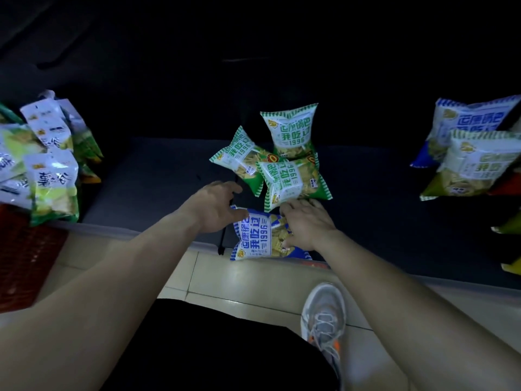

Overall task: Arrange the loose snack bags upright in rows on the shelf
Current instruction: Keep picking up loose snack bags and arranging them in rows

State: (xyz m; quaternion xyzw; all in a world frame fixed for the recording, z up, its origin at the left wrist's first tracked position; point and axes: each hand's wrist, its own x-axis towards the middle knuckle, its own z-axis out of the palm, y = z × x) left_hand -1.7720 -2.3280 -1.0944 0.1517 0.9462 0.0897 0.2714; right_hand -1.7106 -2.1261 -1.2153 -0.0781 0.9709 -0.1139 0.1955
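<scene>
At the left edge of the frame a heap of white-and-green bags (50,176) leans untidily above a red mesh basket (28,263), their film glossy and crinkled. The dark, matte shelf (141,187) runs across the middle of the frame.

Just left of centre, our left hand (214,207) reaches in. Its thumb lies against the upper left corner of the blue bag (253,238) and its fingers curl loosely beyond it. Whether they have closed behind the bag we cannot tell.

The blue bag lies flat at the shelf's front lip, low in the centre, with its lower end overhanging the tiled floor (225,277). We judge it light, puffed with air and slippery, with brittle contents that would crush under a squeeze. So we would take it by the crimped end seams or lightly at both sides, not across the belly.

Above it sit three green bags (293,179). The rear one stands nearly upright and the two in front of it are tilted and overlapping.

Our right hand (307,224) covers the blue bag's right edge, fingers held together and curved down onto the film.

At the right edge of the frame more pillow-shaped bags (476,162) stand stacked, blue behind green.
</scene>
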